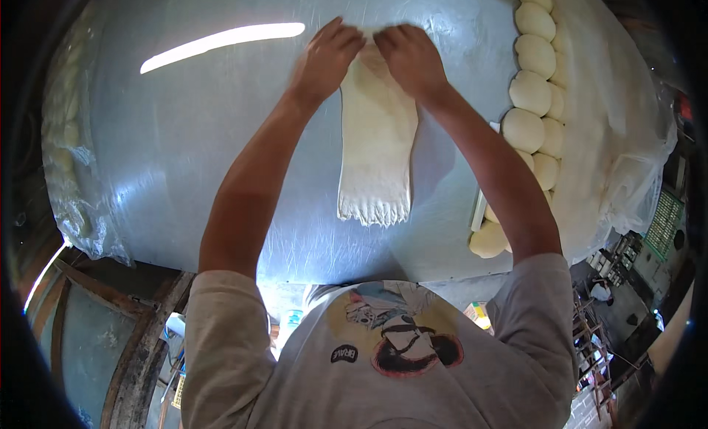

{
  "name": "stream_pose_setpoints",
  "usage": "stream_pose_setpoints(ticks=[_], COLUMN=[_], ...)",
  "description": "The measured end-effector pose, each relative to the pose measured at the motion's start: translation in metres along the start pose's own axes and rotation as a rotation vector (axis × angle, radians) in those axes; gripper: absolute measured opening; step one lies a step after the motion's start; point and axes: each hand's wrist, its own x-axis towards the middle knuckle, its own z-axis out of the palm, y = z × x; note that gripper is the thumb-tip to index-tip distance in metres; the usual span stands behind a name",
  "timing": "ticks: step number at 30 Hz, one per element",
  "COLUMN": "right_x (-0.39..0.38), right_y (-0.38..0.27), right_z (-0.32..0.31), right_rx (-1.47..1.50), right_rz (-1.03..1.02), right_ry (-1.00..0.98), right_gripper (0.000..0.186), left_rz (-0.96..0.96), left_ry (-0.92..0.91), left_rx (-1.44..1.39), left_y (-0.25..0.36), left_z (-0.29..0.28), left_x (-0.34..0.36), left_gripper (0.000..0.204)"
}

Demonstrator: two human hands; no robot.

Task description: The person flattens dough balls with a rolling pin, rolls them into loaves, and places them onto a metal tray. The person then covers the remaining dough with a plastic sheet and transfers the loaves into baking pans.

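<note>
A long flattened strip of pale dough (376, 149) lies lengthwise on the steel tabletop (184, 156), its near end frayed into small ridges. My left hand (330, 56) and my right hand (409, 60) are at the dough's far end, one at each corner, fingers curled and closed on its edge. Their fingertips are partly hidden in the dough and under the knuckles.
Rows of dough balls (523, 130) line the right side beside a pale sheet (605, 134). A narrow light-coloured bar (479, 210) lies by them, partly behind my right forearm. Plastic wrap (81, 200) covers rolls along the left edge. A small distant person (601, 290) is below at right.
</note>
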Motion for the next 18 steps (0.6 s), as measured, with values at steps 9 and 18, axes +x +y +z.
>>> stream_pose_setpoints(ticks=[9, 18], right_x=[0.000, 0.003], right_y=[0.007, 0.020], right_z=[-0.013, -0.020], right_rx=[0.180, 0.167], right_rz=[0.322, 0.514], right_ry=[-0.269, -0.157], right_gripper=[0.022, 0.024], left_rz=[-0.126, -0.484], left_ry=[0.038, -0.222], left_rx=[-0.061, -0.115], left_y=[0.014, 0.054], left_z=[-0.014, -0.027], left_x=[0.001, 0.015], left_gripper=[0.022, 0.053])
